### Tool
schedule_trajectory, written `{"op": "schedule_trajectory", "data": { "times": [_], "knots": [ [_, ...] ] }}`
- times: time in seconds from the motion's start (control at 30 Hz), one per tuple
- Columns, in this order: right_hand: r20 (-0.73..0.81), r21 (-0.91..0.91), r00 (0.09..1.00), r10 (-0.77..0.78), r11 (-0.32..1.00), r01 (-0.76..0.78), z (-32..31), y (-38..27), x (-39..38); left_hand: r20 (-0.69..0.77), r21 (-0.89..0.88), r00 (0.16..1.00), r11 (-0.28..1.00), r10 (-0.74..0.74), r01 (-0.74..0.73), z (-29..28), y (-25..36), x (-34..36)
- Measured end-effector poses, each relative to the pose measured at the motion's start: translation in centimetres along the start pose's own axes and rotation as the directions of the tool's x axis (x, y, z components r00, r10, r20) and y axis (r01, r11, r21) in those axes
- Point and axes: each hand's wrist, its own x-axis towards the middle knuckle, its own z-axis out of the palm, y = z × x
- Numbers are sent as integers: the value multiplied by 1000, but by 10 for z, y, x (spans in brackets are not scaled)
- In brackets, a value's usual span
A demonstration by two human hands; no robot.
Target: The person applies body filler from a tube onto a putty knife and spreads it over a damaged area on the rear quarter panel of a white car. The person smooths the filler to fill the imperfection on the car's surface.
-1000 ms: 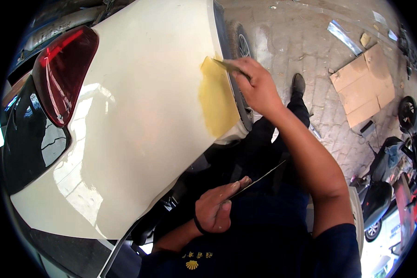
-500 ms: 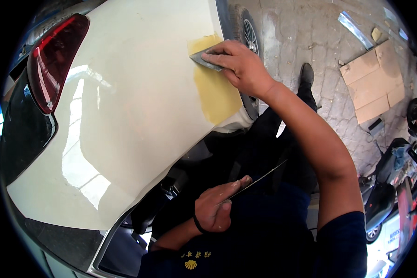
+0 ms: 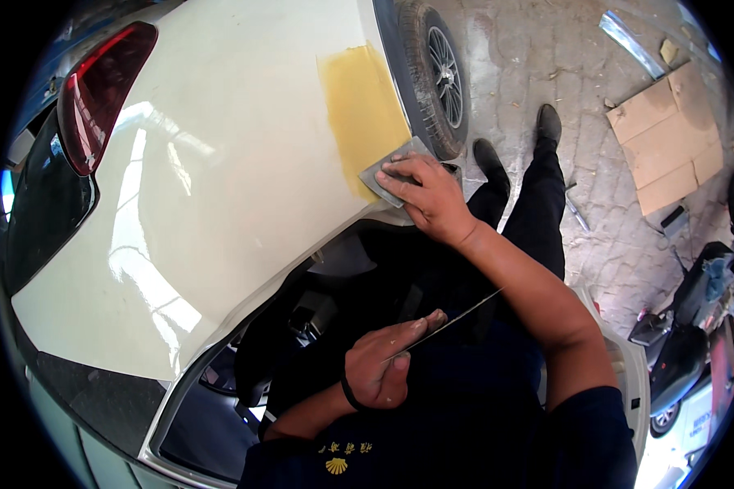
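My right hand grips a grey putty spreader, its fingers pressed flat over the blade. The spreader lies against the lower end of a yellow putty patch on a cream-white car body panel. Thin, smooth putty covers the panel's edge beside the wheel arch. Close to my body, my left hand is closed on a thin flat plate. Only the plate's edge shows, so its face is hidden.
A red tail light borders the panel at left. The car wheel stands just beyond the putty. On the paved floor lie flattened cardboard and a shiny strip. A motorbike is at right. An open car doorway gapes below the panel.
My right hand has drawn the spreader down the patch toward me, from its upper part to its lower end. The putty's upper part is now uncovered. My left hand has stayed put.
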Motion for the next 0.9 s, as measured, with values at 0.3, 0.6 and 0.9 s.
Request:
{"op": "schedule_trajectory", "data": {
  "times": [0.3, 0.6, 0.9],
  "knots": [
    [-64, -3, 996, 55, 998, -55, -31, 11, 12, -4, 98, 1000, 995, 18, -18, 12, -1, -10],
    [-29, -114, 979, -200, 974, 195, -36, 60, 167, -56, 58, 998, 998, -11, 14, 16, -2, -17],
    [3, 21, 982, -191, 981, 191, -18, 36, 85, -11, 83, 1000, 997, 10, -9, 17, -6, 2]
  ]
}}
